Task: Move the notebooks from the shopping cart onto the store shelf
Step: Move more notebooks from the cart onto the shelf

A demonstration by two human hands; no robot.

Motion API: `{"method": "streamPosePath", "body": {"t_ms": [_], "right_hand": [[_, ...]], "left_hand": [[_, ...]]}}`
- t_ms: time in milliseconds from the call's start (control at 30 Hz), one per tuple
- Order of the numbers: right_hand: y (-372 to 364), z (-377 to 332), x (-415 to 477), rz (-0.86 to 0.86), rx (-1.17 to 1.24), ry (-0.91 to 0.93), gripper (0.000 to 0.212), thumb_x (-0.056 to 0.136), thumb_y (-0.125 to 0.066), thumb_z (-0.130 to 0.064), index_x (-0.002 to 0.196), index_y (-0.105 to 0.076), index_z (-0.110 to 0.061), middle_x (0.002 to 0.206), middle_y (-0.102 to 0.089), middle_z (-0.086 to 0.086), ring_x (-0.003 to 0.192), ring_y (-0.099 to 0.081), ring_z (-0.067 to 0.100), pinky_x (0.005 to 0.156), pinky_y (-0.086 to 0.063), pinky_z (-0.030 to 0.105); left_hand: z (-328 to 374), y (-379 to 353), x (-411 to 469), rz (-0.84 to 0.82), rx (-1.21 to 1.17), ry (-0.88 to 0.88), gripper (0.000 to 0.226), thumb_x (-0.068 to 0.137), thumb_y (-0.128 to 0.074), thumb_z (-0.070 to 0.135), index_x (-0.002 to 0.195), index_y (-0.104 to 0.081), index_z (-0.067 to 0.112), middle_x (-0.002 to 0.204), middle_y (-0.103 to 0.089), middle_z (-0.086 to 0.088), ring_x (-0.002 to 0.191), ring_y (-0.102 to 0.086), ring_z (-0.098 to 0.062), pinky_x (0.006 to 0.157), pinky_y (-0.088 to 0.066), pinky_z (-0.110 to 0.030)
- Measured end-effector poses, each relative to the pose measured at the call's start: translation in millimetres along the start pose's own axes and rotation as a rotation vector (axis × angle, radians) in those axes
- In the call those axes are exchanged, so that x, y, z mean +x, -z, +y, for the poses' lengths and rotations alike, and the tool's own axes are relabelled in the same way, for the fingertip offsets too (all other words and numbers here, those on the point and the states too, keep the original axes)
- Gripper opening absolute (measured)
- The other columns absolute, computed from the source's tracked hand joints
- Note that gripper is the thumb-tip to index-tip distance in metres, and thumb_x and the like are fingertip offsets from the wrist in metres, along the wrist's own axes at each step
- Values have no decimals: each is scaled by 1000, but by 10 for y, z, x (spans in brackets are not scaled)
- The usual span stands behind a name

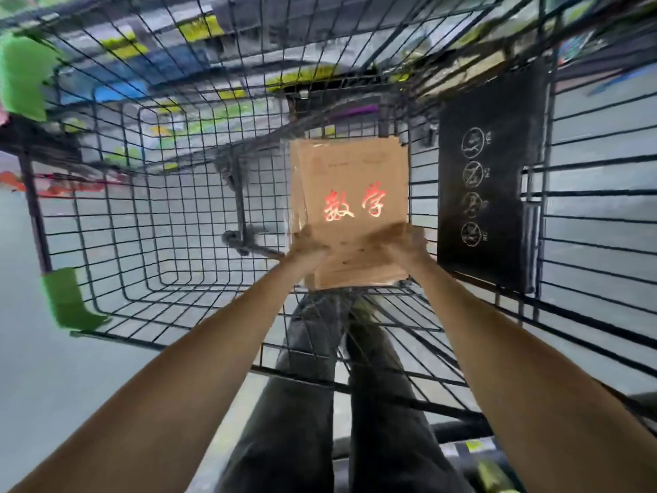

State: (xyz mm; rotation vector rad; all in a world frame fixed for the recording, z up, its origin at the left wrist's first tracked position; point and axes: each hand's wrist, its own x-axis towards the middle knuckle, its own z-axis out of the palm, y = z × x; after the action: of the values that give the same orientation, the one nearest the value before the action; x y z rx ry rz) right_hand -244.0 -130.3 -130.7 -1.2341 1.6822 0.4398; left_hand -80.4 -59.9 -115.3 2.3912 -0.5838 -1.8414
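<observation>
Legs (305, 386) in grey jeans show nearest, below the near end of the cart (142, 265). Both forearms reach forward over that end into the basket. Left hand (308, 245) and right hand (405, 243) are level with each other and apart by the stack's width. Each is clamped on a near corner of the notebooks (355, 186), fingers curled round the edge; blur hides finer detail. Neither hand is nearer, so the grip is even.

Notebooks are a brown-cover stack with red characters on the top cover, seemingly in clear wrap, at the cart's right side toward its near end. Long axis runs straight away from the person toward the cart's far end. Hands hold the short near edge, with the bulk lying out ahead of them. Cannot tell if the stack rests on the cart floor or is off it.

Black panel (490, 172) with round white icons hangs on the cart's right wall, just beside the stack. Beyond the cart's far end is a blurred shelf (199, 28) with yellow tags, seen through the mesh.

Judgement: next move is up and out over the cart's rim toward that shelf. Held by one edge, the stack could sag or fan apart.
</observation>
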Motion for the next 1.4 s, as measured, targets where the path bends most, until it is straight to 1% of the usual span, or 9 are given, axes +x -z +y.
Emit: {"method": "streamPosePath", "body": {"t_ms": [233, 400, 500, 634, 867, 1034, 1134, 1267, 1401], "right_hand": [[-140, 39, 180, 125, -30, -6, 24, 75, -32, -34, 62, -45, -18, 76, -53, 10, 73, -47, 19, 60, -35, 18], [-32, -111, 40, 159, -16, -67, 29, 89, -44, -6, 113, -58, 3, 102, -51, 19, 107, -49, 34, 87, -40, 31], [-88, -136, 63, 132, -19, -2, 30, 89, -39, -7, 102, -64, 2, 102, -61, 21, 97, -55, 30, 79, -42, 27], [-136, -183, -7, 20, -16, 61, 26, 88, -38, 0, 98, -62, 3, 87, -58, 15, 77, -51, 23, 62, -37, 24], [-128, -61, -227, -44, 163, 135, 45, 87, -42, 1, 126, -49, -19, 117, -54, -2, 114, -47, 15, 102, -41, 34], [76, -145, -453, 43, 402, 150, 46, 89, -43, 2, 128, -53, -18, 123, -58, 5, 115, -53, 23, 98, -47, 33], [265, -277, -597, 74, 470, 175, 34, 92, -47, -3, 121, -60, -14, 110, -60, 1, 96, -58, 17, 67, -47, 6], [672, -472, -1092, 118, 525, 255, 30, 89, -49, -1, 90, -73, -20, 120, -64, 3, 114, -56, 21, 104, -42, 31], [1016, -665, -1503, 158, 586, 350, 34, 84, -44, 6, 89, -72, -11, 114, -64, 6, 111, -55, 21, 100, -43, 30]], "left_hand": [[-164, -122, 251, 169, 45, -77, 48, 84, -49, -4, 131, -45, 4, 129, -50, -13, 105, -56, -23, 70, -55, -20], [-167, -27, 239, 257, 71, -62, 37, 86, -43, -3, 123, -50, -4, 118, -55, -19, 99, -57, -25, 63, -45, -16], [-147, 128, 189, 288, -38, 20, 31, 89, -38, -1, 115, -53, -6, 104, -61, -19, 78, -57, -22, 48, -41, -15], [-195, 295, 162, 214, -87, 114, 32, 92, -37, 4, 120, -52, 0, 102, -58, -14, 103, -58, -31, 70, -41, -30], [-179, 351, -65, 244, -372, 103, 24, 97, -38, 11, 110, -58, 14, 94, -57, -5, 82, -54, -20, 66, -44, -25], [-141, 379, -407, 296, -387, -113, 43, 93, -40, 5, 131, -46, 25, 117, -60, -7, 101, -60, -27, 88, -53, -43], [0, 405, -724, 288, -407, -162, 53, 88, -35, -7, 131, -49, 20, 123, -57, -6, 109, -57, -28, 94, -50, -45], [214, 507, -1387, 322, -608, -181, 29, 95, -40, 2, 111, -59, 17, 111, -51, 1, 103, -51, -21, 87, -51, -35], [437, 649, -1873, 365, -684, -250, 18, 95, -46, 12, 105, -60, 18, 109, -57, -1, 93, -53, -18, 76, -48, -28]]}}
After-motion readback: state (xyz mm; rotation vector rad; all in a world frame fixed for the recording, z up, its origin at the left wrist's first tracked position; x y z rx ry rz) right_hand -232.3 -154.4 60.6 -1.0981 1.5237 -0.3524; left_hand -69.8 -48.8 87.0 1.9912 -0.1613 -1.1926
